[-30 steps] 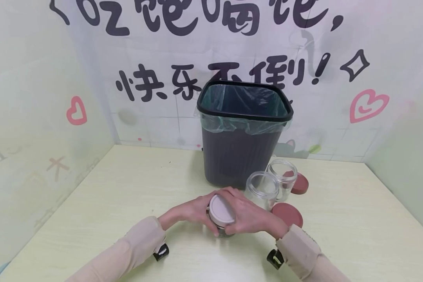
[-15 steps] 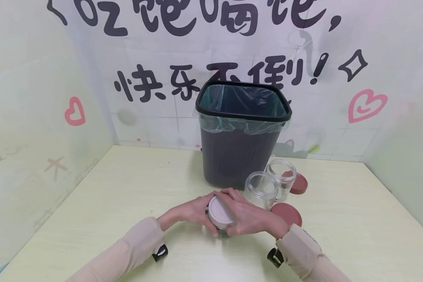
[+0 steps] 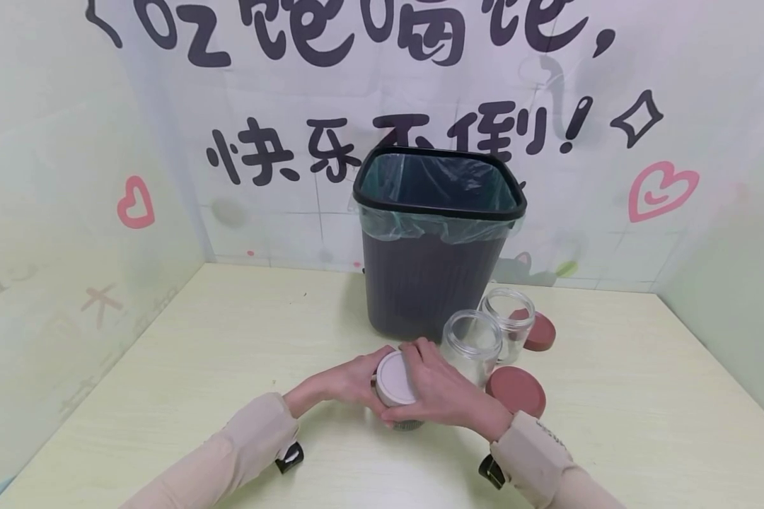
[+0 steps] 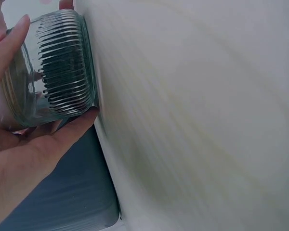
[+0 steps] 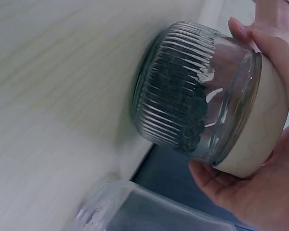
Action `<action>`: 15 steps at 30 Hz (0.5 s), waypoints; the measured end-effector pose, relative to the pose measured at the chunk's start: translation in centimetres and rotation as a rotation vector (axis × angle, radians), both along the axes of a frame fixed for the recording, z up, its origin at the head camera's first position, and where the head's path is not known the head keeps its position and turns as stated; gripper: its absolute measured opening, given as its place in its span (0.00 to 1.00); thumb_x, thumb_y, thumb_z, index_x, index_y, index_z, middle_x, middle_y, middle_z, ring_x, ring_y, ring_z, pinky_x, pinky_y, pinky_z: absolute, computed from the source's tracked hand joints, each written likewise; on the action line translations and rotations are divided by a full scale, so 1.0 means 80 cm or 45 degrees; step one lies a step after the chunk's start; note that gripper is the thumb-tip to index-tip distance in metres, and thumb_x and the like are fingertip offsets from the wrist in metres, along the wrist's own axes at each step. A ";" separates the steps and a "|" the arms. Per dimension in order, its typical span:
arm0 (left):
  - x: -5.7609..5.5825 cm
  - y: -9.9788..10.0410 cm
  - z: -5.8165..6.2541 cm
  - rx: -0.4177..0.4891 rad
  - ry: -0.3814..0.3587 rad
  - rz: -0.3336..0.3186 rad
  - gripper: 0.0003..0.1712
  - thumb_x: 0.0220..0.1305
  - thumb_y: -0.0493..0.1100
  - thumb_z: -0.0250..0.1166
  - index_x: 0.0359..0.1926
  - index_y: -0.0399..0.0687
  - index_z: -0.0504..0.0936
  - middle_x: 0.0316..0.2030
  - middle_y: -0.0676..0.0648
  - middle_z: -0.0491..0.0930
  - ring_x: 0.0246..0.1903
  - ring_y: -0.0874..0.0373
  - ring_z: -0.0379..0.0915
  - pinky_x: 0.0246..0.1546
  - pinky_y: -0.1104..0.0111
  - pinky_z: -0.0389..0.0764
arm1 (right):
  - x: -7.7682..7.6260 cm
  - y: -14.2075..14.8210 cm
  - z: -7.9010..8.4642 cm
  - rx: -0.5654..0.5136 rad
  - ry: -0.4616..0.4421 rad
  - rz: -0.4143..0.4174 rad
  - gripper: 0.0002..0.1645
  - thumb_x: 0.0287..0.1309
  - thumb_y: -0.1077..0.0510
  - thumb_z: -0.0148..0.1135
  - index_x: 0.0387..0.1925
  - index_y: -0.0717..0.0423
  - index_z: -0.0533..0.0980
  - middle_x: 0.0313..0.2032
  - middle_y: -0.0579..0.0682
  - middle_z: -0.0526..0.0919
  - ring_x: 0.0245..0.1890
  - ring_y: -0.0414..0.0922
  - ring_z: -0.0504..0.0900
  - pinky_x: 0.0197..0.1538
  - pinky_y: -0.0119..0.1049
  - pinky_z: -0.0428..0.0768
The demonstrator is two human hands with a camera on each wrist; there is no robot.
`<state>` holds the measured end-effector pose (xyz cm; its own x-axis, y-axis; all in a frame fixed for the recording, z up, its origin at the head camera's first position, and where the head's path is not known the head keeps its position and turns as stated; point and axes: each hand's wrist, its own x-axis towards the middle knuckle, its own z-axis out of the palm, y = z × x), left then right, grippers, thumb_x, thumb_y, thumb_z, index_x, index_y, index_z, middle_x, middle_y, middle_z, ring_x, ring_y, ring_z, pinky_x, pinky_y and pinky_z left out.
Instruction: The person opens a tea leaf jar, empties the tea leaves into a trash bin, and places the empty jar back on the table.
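Observation:
A ribbed glass jar (image 5: 178, 91) with dark contents stands upright on the table, capped by a cream lid (image 3: 393, 379). From the left, my left hand (image 3: 355, 382) holds the glass body; in the left wrist view its fingers (image 4: 74, 130) wrap the jar low down. My right hand (image 3: 447, 393) grips the lid from the right side, thumb in front and fingers behind. The right wrist view has those fingers (image 5: 216, 185) on the lid's edge, with the lid seated on the jar's neck.
Two lidless clear jars (image 3: 472, 334) stand just right of the hands, near a dark bin (image 3: 429, 283) with a green liner. Beside them lie two red lids (image 3: 516, 391). Printed fabric walls (image 3: 280, 233) enclose the wooden table (image 3: 229, 339) behind and at both sides.
My right hand has turned around the lid: its fingers moved right along the back, its thumb left along the front, baring more of the lid's back. The left hand and jar stay in place.

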<state>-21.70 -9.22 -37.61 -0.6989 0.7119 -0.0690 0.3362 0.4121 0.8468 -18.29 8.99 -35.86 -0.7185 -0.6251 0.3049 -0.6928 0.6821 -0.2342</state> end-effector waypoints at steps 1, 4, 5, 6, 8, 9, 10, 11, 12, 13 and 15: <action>0.000 0.000 0.000 0.001 -0.003 0.000 0.45 0.34 0.38 0.75 0.55 0.44 0.61 0.48 0.50 0.70 0.48 0.58 0.66 0.49 0.67 0.67 | 0.000 0.001 0.000 -0.008 -0.002 0.009 0.46 0.32 0.36 0.68 0.47 0.63 0.66 0.37 0.51 0.67 0.36 0.41 0.65 0.37 0.32 0.72; 0.001 0.000 0.000 0.003 -0.006 0.004 0.45 0.33 0.38 0.76 0.55 0.45 0.61 0.48 0.50 0.70 0.48 0.58 0.66 0.50 0.66 0.67 | -0.002 0.003 0.000 -0.045 -0.037 0.036 0.45 0.34 0.38 0.68 0.49 0.63 0.66 0.39 0.50 0.68 0.38 0.41 0.66 0.40 0.32 0.73; 0.001 0.000 0.000 0.006 -0.008 0.005 0.45 0.33 0.37 0.76 0.55 0.45 0.61 0.48 0.50 0.70 0.48 0.58 0.65 0.50 0.66 0.67 | -0.003 0.004 0.001 -0.060 -0.055 0.048 0.45 0.34 0.39 0.68 0.50 0.63 0.66 0.40 0.51 0.68 0.39 0.41 0.66 0.41 0.32 0.73; 0.002 0.001 0.000 0.008 -0.010 0.007 0.46 0.33 0.37 0.76 0.55 0.45 0.61 0.48 0.50 0.69 0.49 0.57 0.65 0.50 0.66 0.67 | -0.003 0.006 0.001 -0.070 -0.074 0.057 0.45 0.35 0.40 0.69 0.51 0.64 0.65 0.41 0.51 0.68 0.40 0.41 0.67 0.42 0.33 0.73; 0.002 0.001 0.000 0.012 -0.010 0.012 0.46 0.32 0.37 0.76 0.55 0.46 0.62 0.48 0.51 0.69 0.49 0.57 0.65 0.50 0.66 0.67 | -0.005 0.008 0.002 -0.094 -0.121 0.069 0.47 0.35 0.41 0.69 0.52 0.65 0.64 0.43 0.51 0.69 0.41 0.42 0.67 0.44 0.35 0.73; 0.002 0.001 -0.001 0.014 -0.012 0.014 0.45 0.32 0.37 0.76 0.54 0.45 0.62 0.48 0.51 0.69 0.49 0.57 0.65 0.50 0.65 0.67 | -0.005 0.009 0.003 -0.104 -0.144 0.071 0.48 0.34 0.42 0.70 0.53 0.66 0.64 0.44 0.51 0.69 0.42 0.42 0.68 0.45 0.35 0.73; 0.002 0.001 -0.001 0.020 -0.016 0.014 0.46 0.32 0.36 0.76 0.54 0.45 0.62 0.48 0.51 0.69 0.49 0.57 0.65 0.50 0.65 0.66 | -0.006 0.009 0.003 -0.115 -0.165 0.076 0.48 0.34 0.42 0.70 0.53 0.66 0.64 0.45 0.52 0.69 0.43 0.43 0.68 0.45 0.36 0.72; 0.002 0.001 -0.001 0.022 -0.017 0.016 0.46 0.32 0.36 0.76 0.55 0.45 0.62 0.48 0.51 0.69 0.49 0.57 0.65 0.51 0.65 0.66 | -0.007 0.010 0.004 -0.122 -0.183 0.082 0.48 0.34 0.43 0.70 0.54 0.67 0.63 0.45 0.52 0.69 0.43 0.43 0.69 0.46 0.37 0.72; 0.002 0.001 -0.001 0.026 -0.021 0.016 0.46 0.31 0.36 0.76 0.55 0.45 0.62 0.49 0.51 0.69 0.50 0.57 0.65 0.51 0.66 0.66 | -0.007 0.011 0.004 -0.131 -0.202 0.087 0.48 0.35 0.44 0.70 0.54 0.68 0.63 0.46 0.52 0.69 0.44 0.43 0.69 0.46 0.37 0.72; 0.002 0.001 -0.001 0.031 -0.023 0.015 0.46 0.31 0.35 0.76 0.55 0.45 0.62 0.49 0.50 0.69 0.50 0.57 0.64 0.51 0.66 0.66 | -0.008 0.011 0.005 -0.144 -0.225 0.095 0.49 0.34 0.45 0.70 0.55 0.68 0.62 0.47 0.52 0.69 0.44 0.44 0.69 0.46 0.37 0.72; 0.002 0.001 -0.001 0.045 -0.032 0.009 0.47 0.31 0.35 0.76 0.56 0.44 0.61 0.50 0.50 0.69 0.51 0.56 0.64 0.51 0.66 0.66 | -0.009 0.012 0.007 -0.166 -0.256 0.113 0.48 0.34 0.47 0.70 0.55 0.68 0.62 0.47 0.52 0.69 0.43 0.44 0.70 0.46 0.37 0.73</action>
<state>-21.52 -9.14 -37.69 -0.7022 0.7093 -0.0615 0.3121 0.3843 0.8689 -19.00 9.94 -35.33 -0.7168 -0.6534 0.2437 -0.6794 0.5757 -0.4550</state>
